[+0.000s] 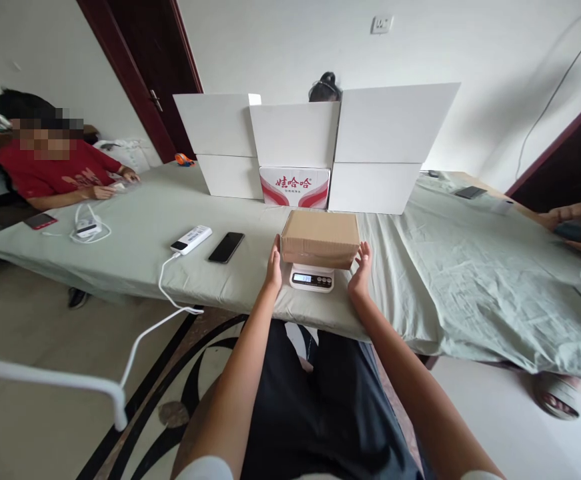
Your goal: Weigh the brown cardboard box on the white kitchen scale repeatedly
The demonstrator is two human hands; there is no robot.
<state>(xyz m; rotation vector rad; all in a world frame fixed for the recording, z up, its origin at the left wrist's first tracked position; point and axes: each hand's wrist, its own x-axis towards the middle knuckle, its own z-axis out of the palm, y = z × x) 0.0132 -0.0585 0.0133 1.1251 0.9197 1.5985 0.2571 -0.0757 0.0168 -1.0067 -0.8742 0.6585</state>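
Note:
A closed brown cardboard box (320, 233) rests on a small white kitchen scale (312, 279) near the front edge of the table. The scale's display is lit, its digits too small to read surely. My left hand (273, 267) stands upright along the box's left side, fingers straight and close to the cardboard. At the right side is my right hand (361, 272), its fingers spread and slightly curved by the corner. Whether either hand touches the box I cannot tell. The middle of the scale is hidden under the box.
White panels (395, 127) and a white-and-red printed carton (295, 187) stand behind the box. Left of it lie a black phone (227, 247) and a white power bank (191, 239) with a cable. A person in red (65, 173) sits at the left; another person's hand (577, 213) shows at right.

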